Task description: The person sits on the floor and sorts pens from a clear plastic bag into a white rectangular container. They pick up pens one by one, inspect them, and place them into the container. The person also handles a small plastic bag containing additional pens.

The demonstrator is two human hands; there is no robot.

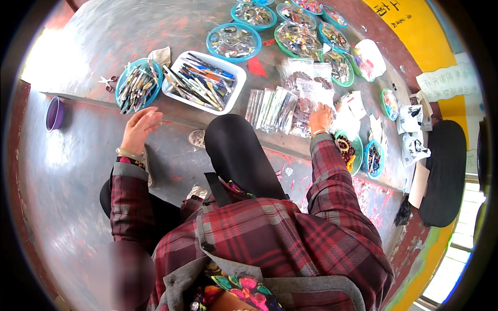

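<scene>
My left hand [139, 130] hovers at the front edge of the raised ledge with its fingers stretched out, holding nothing. Nearest to it is a blue basket [158, 92] packed with pens [136, 89]. A white tray [240, 83] of mixed pens [203, 83] stands to the right of that basket. My right hand [320, 118] is among clear plastic bags [315, 92] holding dark beaded bracelets, its fingers bent and closed on one bag's edge. Slim clear packets of pens [271, 108] lie in a row just left of it.
Scissors [108, 83] lie at the far left, above a purple bowl [54, 114]. Several baskets of small goods [234, 42] stand at the back. Right of my right arm are a green bowl of beads [355, 155] and a blue one [373, 159]. A black stool [442, 173] is at the right.
</scene>
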